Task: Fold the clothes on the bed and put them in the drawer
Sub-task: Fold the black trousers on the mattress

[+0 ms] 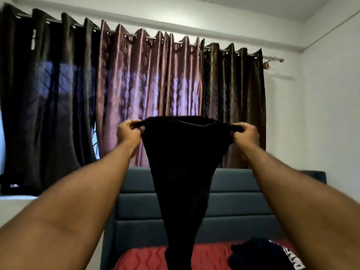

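A black garment [181, 172] hangs in the air in front of me, stretched wide at the top and narrowing down to the bed. My left hand [128, 132] grips its top left corner. My right hand [245, 133] grips the top right corner. Both arms are raised and stretched forward. The garment's lower end reaches down to the red bed cover [144, 259] at the bottom of the view. More dark clothes [259, 254], one with a black-and-white print, lie in a heap on the bed to the right. No drawer is in view.
A dark blue-grey padded headboard [233, 203] stands behind the bed. Behind it hang dark and mauve curtains [148, 98] over a window. White walls close the room on the right.
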